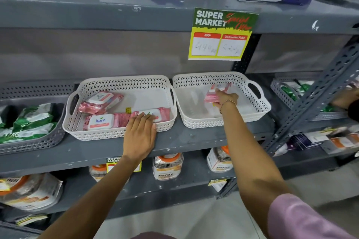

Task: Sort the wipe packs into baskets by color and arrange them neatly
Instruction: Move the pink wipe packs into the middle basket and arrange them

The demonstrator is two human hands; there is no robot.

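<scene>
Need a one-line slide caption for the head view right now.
Right hand holds a pink wipe pack inside the right white basket; left hand rests on the left white basket of pink packs.

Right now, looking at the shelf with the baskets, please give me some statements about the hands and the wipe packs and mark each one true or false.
1. The right hand holds a pink pack over the right white basket. True.
2. The left hand is lifting a green pack. False: it rests on the front rim of the left white basket, fingertips on a pink pack there.
3. The left white basket holds several pink packs. True.
4. The green packs lie in a white basket. False: they lie in the grey basket at far left.
5. The price sign stands inside a basket. False: it hangs from the shelf edge above.
</scene>
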